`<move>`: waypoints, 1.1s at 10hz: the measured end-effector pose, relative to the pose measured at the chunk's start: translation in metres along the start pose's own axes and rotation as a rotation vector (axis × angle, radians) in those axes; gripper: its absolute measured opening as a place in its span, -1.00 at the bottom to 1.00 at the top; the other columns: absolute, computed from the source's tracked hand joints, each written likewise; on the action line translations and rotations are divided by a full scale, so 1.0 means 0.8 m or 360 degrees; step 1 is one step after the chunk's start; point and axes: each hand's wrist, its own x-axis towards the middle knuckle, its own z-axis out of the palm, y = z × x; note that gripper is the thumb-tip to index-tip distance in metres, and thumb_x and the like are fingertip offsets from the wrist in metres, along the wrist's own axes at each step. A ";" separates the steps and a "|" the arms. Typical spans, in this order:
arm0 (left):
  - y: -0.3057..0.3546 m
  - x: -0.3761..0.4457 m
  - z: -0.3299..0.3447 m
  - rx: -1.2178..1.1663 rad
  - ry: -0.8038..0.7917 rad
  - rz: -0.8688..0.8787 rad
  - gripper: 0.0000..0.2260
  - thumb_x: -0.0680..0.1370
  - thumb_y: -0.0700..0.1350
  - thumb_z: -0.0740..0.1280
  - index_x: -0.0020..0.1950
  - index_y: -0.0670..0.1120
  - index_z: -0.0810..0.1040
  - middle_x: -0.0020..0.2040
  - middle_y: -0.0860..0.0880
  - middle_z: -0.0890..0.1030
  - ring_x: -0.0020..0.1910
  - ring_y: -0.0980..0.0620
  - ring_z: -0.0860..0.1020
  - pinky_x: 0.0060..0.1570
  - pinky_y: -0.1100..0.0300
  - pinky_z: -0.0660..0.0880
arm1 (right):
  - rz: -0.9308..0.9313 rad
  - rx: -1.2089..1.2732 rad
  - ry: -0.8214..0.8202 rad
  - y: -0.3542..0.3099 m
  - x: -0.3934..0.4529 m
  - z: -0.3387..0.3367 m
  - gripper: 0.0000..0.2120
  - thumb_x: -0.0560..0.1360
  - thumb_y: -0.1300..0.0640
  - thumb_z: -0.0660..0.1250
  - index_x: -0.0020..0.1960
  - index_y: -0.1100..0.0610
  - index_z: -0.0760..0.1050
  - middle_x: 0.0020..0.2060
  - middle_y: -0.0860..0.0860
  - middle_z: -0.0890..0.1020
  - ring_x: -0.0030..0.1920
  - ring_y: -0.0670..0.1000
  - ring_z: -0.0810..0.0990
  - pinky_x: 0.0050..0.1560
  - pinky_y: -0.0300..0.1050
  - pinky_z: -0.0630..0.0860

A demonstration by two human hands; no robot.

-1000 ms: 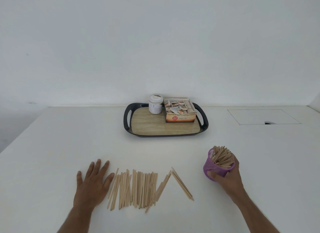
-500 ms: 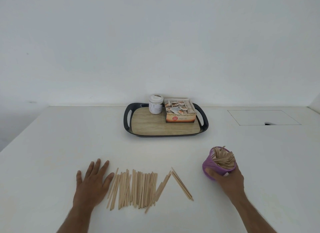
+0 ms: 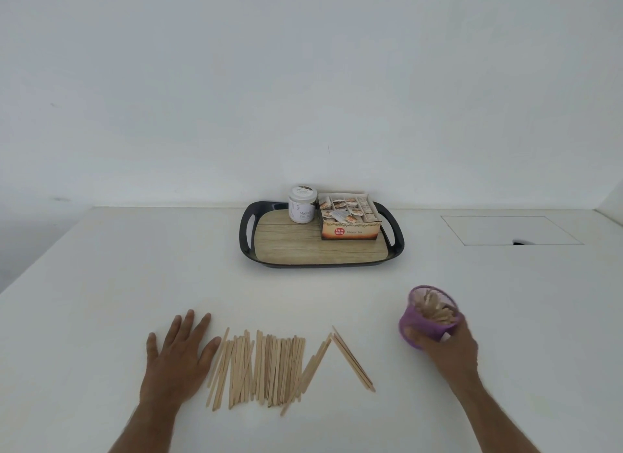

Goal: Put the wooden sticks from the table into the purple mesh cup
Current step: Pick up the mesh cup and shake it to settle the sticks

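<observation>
The left hand [image 3: 178,355] lies flat on the white table [image 3: 101,284], palm down, fingers straight and slightly spread, holding nothing. Just beside its thumb side, to the right, a row of wooden sticks [image 3: 266,368] lies on the table, most running away from the person; the leftmost stick is very near the index finger, though contact cannot be made out. At the row's right end a few sticks lean into a peak. Beyond the sticks, farther from the person, a dark tray [image 3: 246,237] with a wood-look floor holds a white jar [image 3: 302,209] and an open sachet box [image 3: 349,221]. Well to the right, the right hand [image 3: 453,350] grips the purple mesh cup [image 3: 424,328] from its near side, fingers curled round its wall; the cup, blurred and tilted, holds sticks.
</observation>
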 end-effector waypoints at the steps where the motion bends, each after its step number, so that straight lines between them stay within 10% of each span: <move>1: 0.000 -0.001 0.001 -0.0005 0.0005 0.0001 -0.43 0.65 0.28 -0.03 0.65 0.20 0.02 0.68 0.09 -0.04 0.66 0.09 -0.11 0.59 -0.18 -0.21 | 0.0049 0.0031 0.0177 -0.002 0.000 -0.002 -0.20 0.04 -0.10 0.69 0.19 -0.01 0.44 0.02 0.03 0.67 -0.03 0.08 0.62 -0.03 -0.08 0.51; 2: 0.000 0.000 0.000 -0.0011 0.0011 0.0007 -0.43 0.65 0.29 -0.03 0.65 0.20 0.03 0.68 0.10 -0.04 0.66 0.09 -0.11 0.59 -0.18 -0.20 | -0.0070 -0.0023 -0.0161 0.003 -0.006 0.001 -0.24 0.03 -0.02 0.73 0.16 -0.10 0.50 -0.03 -0.17 0.67 -0.05 -0.14 0.63 -0.08 -0.20 0.49; 6: 0.001 -0.002 -0.001 0.0001 0.0002 -0.0002 -0.43 0.65 0.29 -0.05 0.65 0.20 0.01 0.68 0.10 -0.05 0.66 0.09 -0.11 0.59 -0.18 -0.20 | 0.0089 0.0065 0.0271 -0.001 -0.009 -0.017 -0.18 0.04 -0.15 0.65 0.22 -0.04 0.42 -0.01 -0.04 0.65 0.00 0.09 0.63 -0.03 -0.10 0.48; 11: 0.004 -0.004 -0.005 -0.0001 -0.0008 -0.0006 -0.44 0.65 0.27 -0.04 0.65 0.19 0.01 0.68 0.09 -0.04 0.66 0.08 -0.11 0.58 -0.17 -0.21 | -0.0053 -0.0069 0.0049 -0.002 -0.018 -0.017 -0.24 0.00 -0.23 0.57 0.14 -0.11 0.40 -0.13 -0.25 0.59 -0.11 0.00 0.60 -0.23 -0.28 0.40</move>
